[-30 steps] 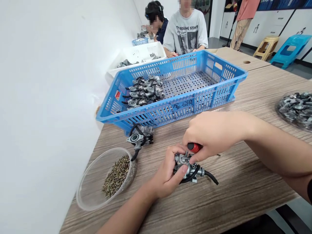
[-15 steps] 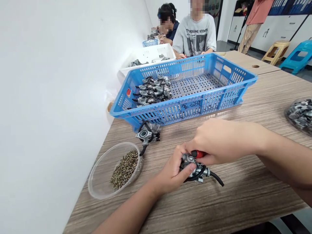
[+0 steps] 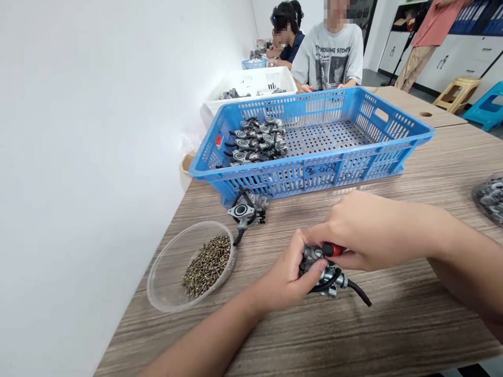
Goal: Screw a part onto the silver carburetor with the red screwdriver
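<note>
Closest to us, the left hand [image 3: 288, 275] comes up from the bottom edge and is wrapped around a small metal carburetor [image 3: 324, 269], pinning it on the wooden table [image 3: 393, 324]. Thumb and fingers cover most of the part's near side, so only its right half shows, with a black hose [image 3: 359, 292] curling out toward the right. Right on top of it, the right hand [image 3: 365, 230] is clenched over a red-handled screwdriver [image 3: 333, 250]; only a stub of red handle peeks out under the fingers, and the tip is hidden where it meets the carburetor. The right forearm runs off the frame at the right.

A little left, a clear plastic bowl [image 3: 168, 293] sits on the table with a heap of small dark screws [image 3: 207, 266] in it. Just beyond it lies a second carburetor [image 3: 245, 212], loose on the table, touching or nearly touching the front wall of the blue crate [image 3: 353, 162].

Inside that crate, a cluster of finished carburetors [image 3: 257, 144] is packed into the left corner. At the far right edge, a bag of metal parts [image 3: 491, 196] is cut off by the frame.

Further back, a white crate [image 3: 255, 84] holds more parts, hard to make out. Two seated people [image 3: 328, 55] work behind it, and a standing person [image 3: 424, 36] is cropped at the top.
</note>
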